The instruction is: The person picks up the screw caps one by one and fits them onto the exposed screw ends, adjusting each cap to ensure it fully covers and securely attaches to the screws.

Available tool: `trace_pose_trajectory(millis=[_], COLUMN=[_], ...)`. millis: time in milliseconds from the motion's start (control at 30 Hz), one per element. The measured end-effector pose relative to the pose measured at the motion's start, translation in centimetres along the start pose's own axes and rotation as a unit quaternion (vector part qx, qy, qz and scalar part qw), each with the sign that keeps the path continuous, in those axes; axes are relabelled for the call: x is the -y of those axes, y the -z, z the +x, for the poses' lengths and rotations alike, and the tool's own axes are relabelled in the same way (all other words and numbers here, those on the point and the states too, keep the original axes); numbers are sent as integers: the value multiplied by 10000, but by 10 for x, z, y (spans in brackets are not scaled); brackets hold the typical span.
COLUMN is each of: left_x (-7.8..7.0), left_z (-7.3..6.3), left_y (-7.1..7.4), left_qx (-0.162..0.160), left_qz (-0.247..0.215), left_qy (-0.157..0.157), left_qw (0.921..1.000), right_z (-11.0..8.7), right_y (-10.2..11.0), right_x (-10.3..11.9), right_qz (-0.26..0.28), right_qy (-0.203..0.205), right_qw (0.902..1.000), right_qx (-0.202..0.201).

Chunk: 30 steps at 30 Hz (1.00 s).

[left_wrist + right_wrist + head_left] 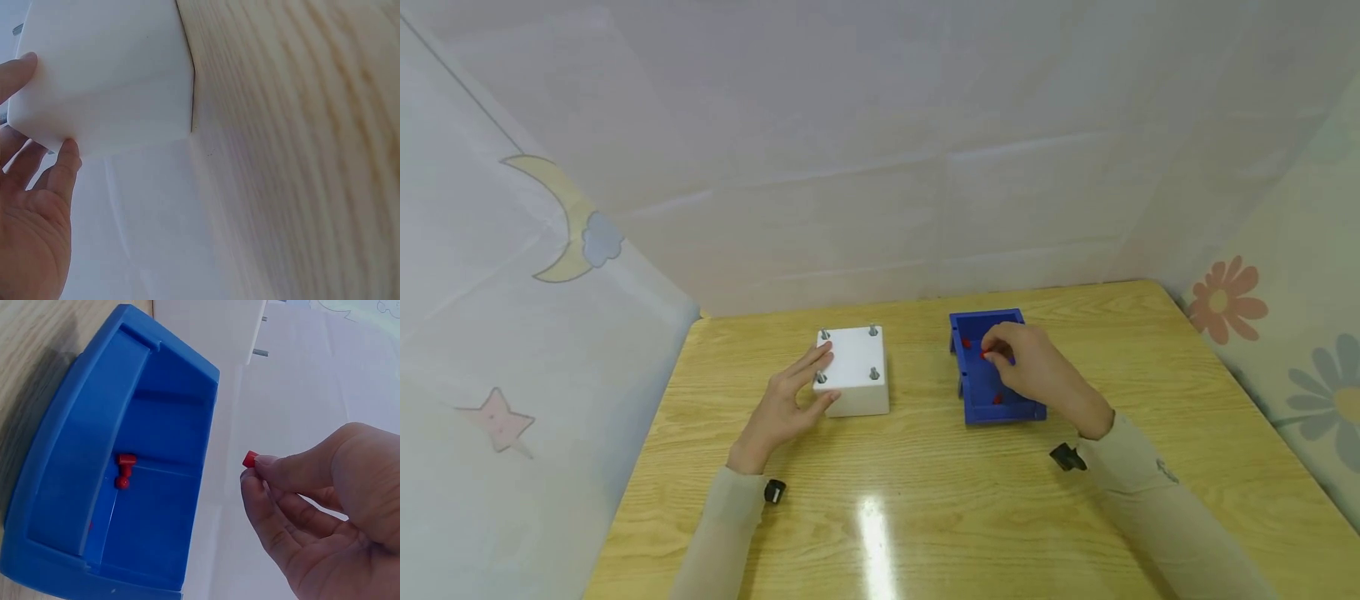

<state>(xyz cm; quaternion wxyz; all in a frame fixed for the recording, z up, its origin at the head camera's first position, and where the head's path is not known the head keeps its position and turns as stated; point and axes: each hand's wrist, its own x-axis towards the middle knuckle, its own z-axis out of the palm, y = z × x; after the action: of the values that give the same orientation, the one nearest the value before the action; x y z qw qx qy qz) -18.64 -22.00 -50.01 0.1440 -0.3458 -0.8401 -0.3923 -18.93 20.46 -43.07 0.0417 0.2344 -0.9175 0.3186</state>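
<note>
Pale sleeves (718,533) reach in from the near edge — left hand (784,408) with fingers spread against the white box (857,402) on the left, right hand (1032,362) clamping a red piece (250,459) between thumb and fingertips over the blue tray (1000,414), right. Tiny thing: a loose pinch could drop it among the red bits (126,460) inside — and too light a left hand might let the box skid.

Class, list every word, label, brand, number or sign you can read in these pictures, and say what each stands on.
Nothing legible: there is no text to quote.
Small grey mark on the beige cloth right sleeve: too small and blurred to read, so I cannot tell whether it is lettering.
White box-shaped block and blue rectangular plastic bin: no lettering visible.
</note>
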Motion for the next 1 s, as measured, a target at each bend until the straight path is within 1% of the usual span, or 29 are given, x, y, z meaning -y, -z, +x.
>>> trace_pose_trajectory(millis=[367,600,800,1000], left_x=[-3,-4,-3,-4], left_z=[0,0,1,1], left_y=[0,1,0,0], left_qx=[20,14,-22,6], left_qz=[70,82,113,67], left_qy=[2,51,-23,36], left_qw=[10000,10000,9999,10000], right_z=[2,5,6,8], right_y=[0,1,2,1], right_x=[7,8,13,18], right_qz=[-133,-48,-7,79], right_qy=[526,997,1075,1147], right_qw=[9967,9903,9881,9858], right_qx=[-610,-972,-1098,-1225])
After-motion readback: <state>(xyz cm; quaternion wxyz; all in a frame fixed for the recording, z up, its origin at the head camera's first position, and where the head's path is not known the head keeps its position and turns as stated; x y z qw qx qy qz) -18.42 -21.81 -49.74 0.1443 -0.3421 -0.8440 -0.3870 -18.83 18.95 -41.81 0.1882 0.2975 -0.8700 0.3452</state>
